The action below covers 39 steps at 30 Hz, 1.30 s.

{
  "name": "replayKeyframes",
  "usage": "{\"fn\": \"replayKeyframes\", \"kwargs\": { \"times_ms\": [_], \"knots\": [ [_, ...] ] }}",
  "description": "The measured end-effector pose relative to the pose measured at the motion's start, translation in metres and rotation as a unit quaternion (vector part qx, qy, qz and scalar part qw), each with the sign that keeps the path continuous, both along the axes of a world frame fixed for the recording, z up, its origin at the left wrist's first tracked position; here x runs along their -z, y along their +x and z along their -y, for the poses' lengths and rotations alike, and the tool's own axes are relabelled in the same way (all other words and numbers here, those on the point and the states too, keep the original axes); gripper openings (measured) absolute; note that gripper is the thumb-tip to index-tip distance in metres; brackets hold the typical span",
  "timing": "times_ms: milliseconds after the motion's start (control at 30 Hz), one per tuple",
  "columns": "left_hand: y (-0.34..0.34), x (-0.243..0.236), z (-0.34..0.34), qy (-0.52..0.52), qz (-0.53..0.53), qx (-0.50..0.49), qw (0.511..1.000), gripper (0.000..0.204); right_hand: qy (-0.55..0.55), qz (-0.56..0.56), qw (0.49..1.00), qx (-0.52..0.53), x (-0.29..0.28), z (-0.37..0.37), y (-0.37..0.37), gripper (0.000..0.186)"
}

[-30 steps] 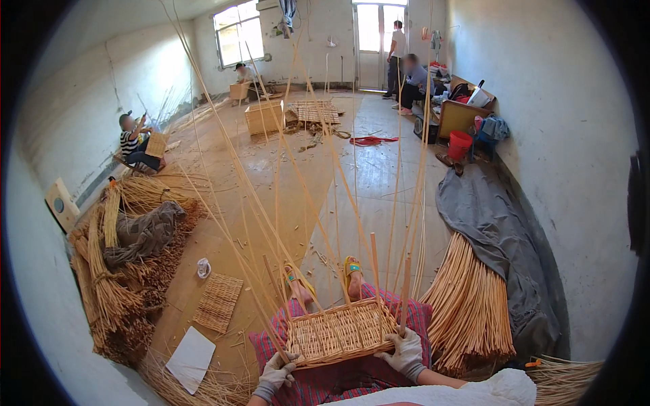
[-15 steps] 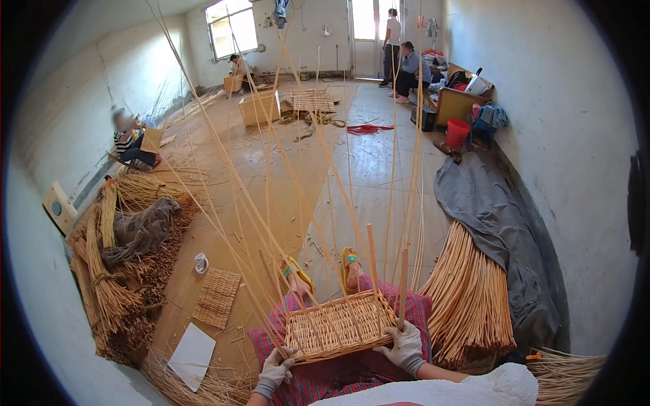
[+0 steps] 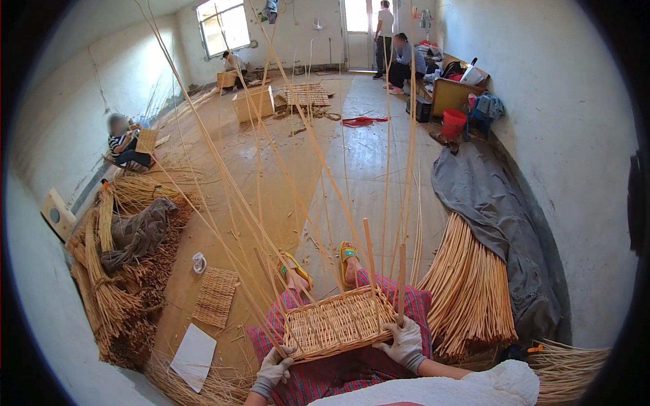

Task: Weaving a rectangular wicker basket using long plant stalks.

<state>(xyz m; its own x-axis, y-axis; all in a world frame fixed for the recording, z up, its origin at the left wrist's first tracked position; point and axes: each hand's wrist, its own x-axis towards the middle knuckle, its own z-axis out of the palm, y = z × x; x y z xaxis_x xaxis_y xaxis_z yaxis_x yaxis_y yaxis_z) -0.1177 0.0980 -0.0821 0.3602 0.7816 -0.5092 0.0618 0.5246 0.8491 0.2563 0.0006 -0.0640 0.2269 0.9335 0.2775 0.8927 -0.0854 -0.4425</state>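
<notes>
A half-woven rectangular wicker basket base [image 3: 336, 323] rests on my lap, over red plaid trousers. Many long thin willow rods [image 3: 271, 169] rise from its edges and fan upward and away. Two thicker flat stakes [image 3: 401, 281] stand upright at its right side. My left hand [image 3: 274, 369], in a grey glove, grips the basket's near left corner. My right hand [image 3: 405, 343], also gloved, holds the near right corner by the stakes. My feet in yellow sandals [image 3: 349, 254] show just beyond the basket.
A thick bundle of pale rods [image 3: 467, 291] lies at my right beside a grey cloth [image 3: 487, 196]. Heaps of willow [image 3: 115, 284], a small woven mat [image 3: 215, 296] and a white sheet [image 3: 193, 355] lie left. Other people sit and stand along the far walls.
The view has shifted slightly. Both hands stay at the basket's near corners, and the basket remains on my lap.
</notes>
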Motion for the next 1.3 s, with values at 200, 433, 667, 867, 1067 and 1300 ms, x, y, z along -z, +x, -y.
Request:
{"fn": "replayKeyframes", "kwargs": {
  "times_ms": [200, 433, 667, 867, 1067, 1300],
  "knots": [
    [-0.012, -0.001, -0.009, -0.048, 0.06, 0.05, 0.996, 0.026, 0.001, 0.012, 1.0, 0.006, -0.001, 0.001, 0.001, 0.065],
    [-0.009, 0.008, -0.005, -0.001, 0.037, 0.041, 0.998, 0.026, 0.013, 0.001, 1.0, 0.003, -0.002, 0.0, 0.0, 0.064],
    [-0.003, 0.015, -0.002, -0.019, 0.027, -0.013, 0.999, 0.023, 0.031, 0.019, 0.999, -0.012, 0.002, 0.002, 0.001, 0.066],
    [0.002, 0.017, 0.0, -0.011, 0.032, -0.046, 0.998, 0.023, -0.006, 0.034, 0.999, 0.002, 0.0, -0.001, 0.001, 0.066],
    [0.007, 0.004, 0.001, 0.03, 0.011, -0.057, 0.998, 0.022, -0.017, -0.002, 1.0, -0.001, 0.006, 0.002, -0.002, 0.067],
    [0.005, -0.007, 0.002, 0.007, 0.004, -0.053, 0.999, 0.023, -0.343, -0.073, 0.932, -0.095, -0.076, -0.025, 0.025, 0.084]
  ]
}}
